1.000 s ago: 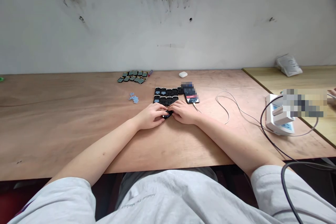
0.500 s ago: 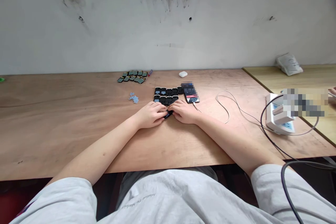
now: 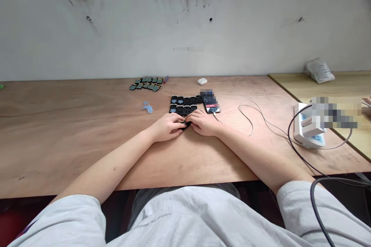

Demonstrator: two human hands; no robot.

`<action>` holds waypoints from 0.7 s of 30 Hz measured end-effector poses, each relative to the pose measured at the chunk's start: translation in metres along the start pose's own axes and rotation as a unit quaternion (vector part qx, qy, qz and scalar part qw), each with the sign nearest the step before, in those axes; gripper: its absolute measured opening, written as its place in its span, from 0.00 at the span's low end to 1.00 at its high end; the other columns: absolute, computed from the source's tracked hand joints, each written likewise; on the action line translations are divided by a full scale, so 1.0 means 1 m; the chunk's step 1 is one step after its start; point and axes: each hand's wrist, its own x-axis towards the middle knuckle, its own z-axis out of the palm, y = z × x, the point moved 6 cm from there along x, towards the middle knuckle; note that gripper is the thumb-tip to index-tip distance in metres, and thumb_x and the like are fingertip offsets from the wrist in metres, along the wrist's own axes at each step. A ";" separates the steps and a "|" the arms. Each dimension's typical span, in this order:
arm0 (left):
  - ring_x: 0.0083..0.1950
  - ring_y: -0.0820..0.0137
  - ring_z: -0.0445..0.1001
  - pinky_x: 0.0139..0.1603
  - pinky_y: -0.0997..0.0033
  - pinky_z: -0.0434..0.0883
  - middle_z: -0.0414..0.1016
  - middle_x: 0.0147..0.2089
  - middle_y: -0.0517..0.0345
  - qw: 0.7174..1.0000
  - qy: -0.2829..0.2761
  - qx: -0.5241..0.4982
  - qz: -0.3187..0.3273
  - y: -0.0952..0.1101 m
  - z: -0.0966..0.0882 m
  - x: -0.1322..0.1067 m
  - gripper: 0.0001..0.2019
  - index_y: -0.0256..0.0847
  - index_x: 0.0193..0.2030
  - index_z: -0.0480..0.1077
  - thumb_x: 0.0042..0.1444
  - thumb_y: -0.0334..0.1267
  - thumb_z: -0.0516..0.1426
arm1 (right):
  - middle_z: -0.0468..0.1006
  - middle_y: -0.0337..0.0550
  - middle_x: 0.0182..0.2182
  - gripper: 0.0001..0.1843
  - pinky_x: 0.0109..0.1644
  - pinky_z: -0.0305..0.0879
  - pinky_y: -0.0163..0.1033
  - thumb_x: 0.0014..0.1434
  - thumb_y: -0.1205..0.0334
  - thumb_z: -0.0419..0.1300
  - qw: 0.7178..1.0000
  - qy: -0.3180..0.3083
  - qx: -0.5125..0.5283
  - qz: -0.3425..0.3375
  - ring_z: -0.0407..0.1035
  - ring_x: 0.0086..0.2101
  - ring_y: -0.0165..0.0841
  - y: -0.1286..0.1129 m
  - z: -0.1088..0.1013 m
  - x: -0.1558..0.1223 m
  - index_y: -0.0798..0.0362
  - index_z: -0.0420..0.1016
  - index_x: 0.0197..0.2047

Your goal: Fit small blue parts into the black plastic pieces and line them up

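Between my hands is a small black plastic housing (image 3: 185, 125), tilted on the table and partly covered by my fingers. My left hand (image 3: 167, 127) pinches it from the left with thumb and fingers. From the other side my right hand (image 3: 203, 122) grips its upper right edge, fingers curled. A bit of green shows at the housing between the fingertips. Just beyond, several similar black housings (image 3: 187, 100) lie in two rows, some with a pale blue piece inside. Left of them is a small pile of pale blue pieces (image 3: 147, 108).
Several green circuit boards (image 3: 146, 83) lie at the back beside a small purple-handled tool (image 3: 165, 80). A phone (image 3: 211, 102) on a white cable and a white earphone case (image 3: 202, 81) are to the right. A power strip (image 3: 308, 125) with cables stands further right; another person's hand (image 3: 367, 101) shows at the edge.
My left fingers have shifted slightly on the black housing, and green now shows where a pale blue patch was visible. My right hand has barely moved.
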 end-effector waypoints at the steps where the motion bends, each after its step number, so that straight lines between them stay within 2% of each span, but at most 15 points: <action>1: 0.59 0.58 0.74 0.61 0.52 0.71 0.77 0.60 0.48 1.000 -0.004 0.007 0.000 0.001 0.000 0.001 0.14 0.49 0.57 0.78 0.67 0.38 0.59 | 0.80 0.48 0.56 0.19 0.62 0.65 0.52 0.65 0.72 0.55 1.000 0.003 0.001 -0.002 0.69 0.55 0.44 0.000 0.000 0.000 0.50 0.77 0.56; 8: 0.60 0.55 0.73 0.61 0.51 0.70 0.75 0.62 0.47 0.997 -0.048 0.056 0.022 0.012 -0.003 0.005 0.13 0.47 0.56 0.78 0.68 0.40 0.57 | 0.80 0.49 0.55 0.18 0.61 0.65 0.52 0.64 0.72 0.57 1.000 0.018 0.006 -0.013 0.70 0.54 0.45 0.000 0.000 0.001 0.51 0.76 0.55; 13: 0.62 0.56 0.72 0.63 0.52 0.69 0.74 0.63 0.47 0.999 -0.033 0.013 -0.010 0.005 0.000 0.001 0.13 0.46 0.56 0.77 0.68 0.42 0.58 | 0.80 0.49 0.54 0.17 0.60 0.66 0.52 0.66 0.71 0.57 1.000 0.013 0.011 -0.008 0.70 0.53 0.44 0.001 0.000 0.001 0.51 0.76 0.55; 21: 0.52 0.58 0.74 0.57 0.55 0.70 0.79 0.51 0.48 0.998 -0.012 0.031 -0.048 -0.010 0.004 -0.003 0.14 0.45 0.53 0.78 0.69 0.48 0.57 | 0.80 0.50 0.50 0.13 0.57 0.68 0.51 0.66 0.68 0.58 1.000 0.017 0.003 -0.014 0.70 0.50 0.44 0.000 0.001 0.001 0.52 0.76 0.53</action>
